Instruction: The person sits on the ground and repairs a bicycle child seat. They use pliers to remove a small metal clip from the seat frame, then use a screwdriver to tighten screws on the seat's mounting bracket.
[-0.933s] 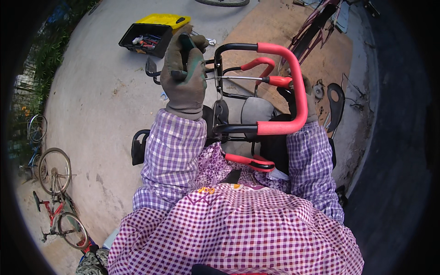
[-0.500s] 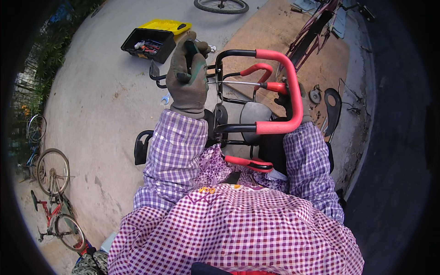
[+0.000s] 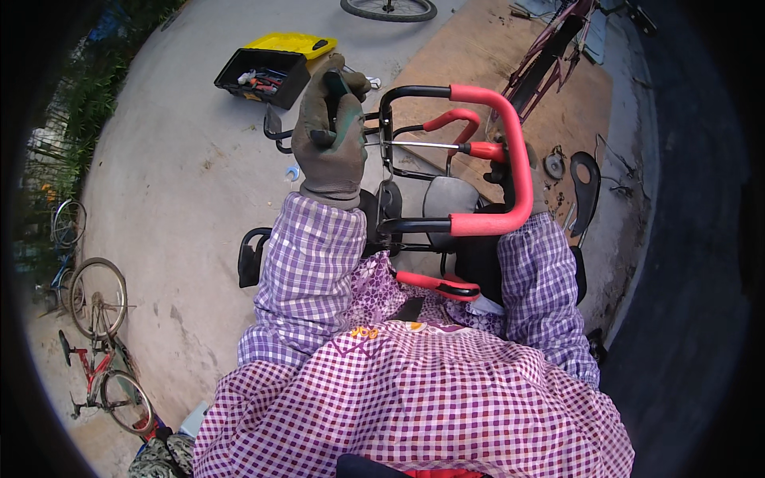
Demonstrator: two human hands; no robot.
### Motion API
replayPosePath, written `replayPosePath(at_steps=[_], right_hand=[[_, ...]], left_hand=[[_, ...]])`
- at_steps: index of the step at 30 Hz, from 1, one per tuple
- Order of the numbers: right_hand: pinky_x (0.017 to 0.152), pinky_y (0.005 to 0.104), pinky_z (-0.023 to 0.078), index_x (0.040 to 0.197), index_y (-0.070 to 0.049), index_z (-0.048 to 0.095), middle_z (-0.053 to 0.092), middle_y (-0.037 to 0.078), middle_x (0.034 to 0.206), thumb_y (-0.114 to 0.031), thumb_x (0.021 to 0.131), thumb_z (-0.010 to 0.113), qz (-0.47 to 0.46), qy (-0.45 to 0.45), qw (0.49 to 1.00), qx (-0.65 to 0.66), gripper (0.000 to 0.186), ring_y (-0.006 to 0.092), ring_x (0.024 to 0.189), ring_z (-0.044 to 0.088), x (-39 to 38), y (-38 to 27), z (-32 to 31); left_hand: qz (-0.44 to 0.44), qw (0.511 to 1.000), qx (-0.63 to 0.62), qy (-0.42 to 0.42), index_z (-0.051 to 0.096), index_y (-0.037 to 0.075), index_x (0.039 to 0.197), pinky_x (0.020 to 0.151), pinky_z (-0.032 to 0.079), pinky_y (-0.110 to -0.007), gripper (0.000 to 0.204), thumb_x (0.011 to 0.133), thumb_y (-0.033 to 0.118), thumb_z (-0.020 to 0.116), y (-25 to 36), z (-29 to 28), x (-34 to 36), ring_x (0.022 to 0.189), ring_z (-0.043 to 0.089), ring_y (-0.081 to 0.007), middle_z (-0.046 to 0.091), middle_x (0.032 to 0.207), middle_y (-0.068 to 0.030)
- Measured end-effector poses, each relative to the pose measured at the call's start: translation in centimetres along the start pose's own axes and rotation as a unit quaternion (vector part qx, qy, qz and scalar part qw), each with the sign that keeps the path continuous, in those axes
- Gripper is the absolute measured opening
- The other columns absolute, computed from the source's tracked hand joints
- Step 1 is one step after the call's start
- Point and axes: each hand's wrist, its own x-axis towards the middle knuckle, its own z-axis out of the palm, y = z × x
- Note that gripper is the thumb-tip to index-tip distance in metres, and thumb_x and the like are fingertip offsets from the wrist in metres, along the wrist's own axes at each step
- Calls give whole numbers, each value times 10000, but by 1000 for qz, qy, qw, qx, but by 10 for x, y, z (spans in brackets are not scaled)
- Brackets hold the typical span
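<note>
Ground: bare grey concrete yard outdoors, a plywood sheet (image 3: 494, 72) lying beyond the frame.
Landmark: black tube frame with red padded bar (image 3: 510, 151), just before the person.
Left hand (image 3: 331, 135): gloved, fist wrapped round a dark tool handle (image 3: 335, 88), at the frame's left end.
Right hand (image 3: 510, 171): mostly hidden behind the red bar; grip cannot be told.
Toolbox (image 3: 267, 68): open, beyond the frame's left.
Bicycles (image 3: 100, 350): far left of the frame.

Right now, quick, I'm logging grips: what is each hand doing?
Left hand: gloved, closed around a dark tool handle.
Right hand: mostly hidden behind the red bar; its state cannot be told.
</note>
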Motion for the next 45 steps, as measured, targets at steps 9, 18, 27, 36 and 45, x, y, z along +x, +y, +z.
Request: replayPosePath(at_steps=[9, 18, 27, 36, 45], right_hand=[[577, 351, 622, 1291, -32, 589, 686, 123, 906, -385, 1004, 686, 89, 1, 994, -56, 466, 204, 661, 698, -6, -12, -2], [697, 360, 657, 1301, -21, 582, 679, 99, 996, -331, 1003, 708, -38, 26, 999, 12, 448, 203, 810, 711, -24, -22, 29], [720, 361, 659, 1291, -19, 597, 712, 109, 1010, -342, 991, 717, 93, 29, 984, -151, 457, 226, 783, 740, -8, -22, 6], [736, 350, 663, 1290, -24, 598, 712, 108, 1002, -380, 1002, 694, -34, 12, 999, 33, 468, 211, 787, 737, -20, -22, 28], [669, 367, 663, 1291, -47, 600, 702, 102, 972, -421, 1011, 683, -4, 33, 996, -88, 475, 189, 796, 715, -9, -13, 11]], left_hand=[[23, 1000, 11, -9, 513, -21, 1479, 919, 600, -331, 430, 1052, 5, 551, 1, 0, 1, 1145, 694, -247, 701, 1249, -152], [46, 998, 43, -17, 503, -15, 1490, 899, 613, -330, 445, 1053, 26, 573, -3, -3, 0, 1152, 691, -249, 700, 1259, -154], [14, 999, 43, -12, 495, -20, 1495, 898, 616, -328, 459, 1048, 43, 580, -1, -2, 1, 1142, 693, -255, 702, 1252, -158], [23, 999, 37, -11, 505, -13, 1486, 935, 605, -341, 455, 1042, 39, 590, -3, -3, -1, 1154, 692, -256, 701, 1259, -159], [25, 999, 35, -24, 502, -4, 1489, 807, 621, -289, 445, 1054, 47, 584, -1, 0, 0, 1141, 690, -232, 698, 1252, -149]])
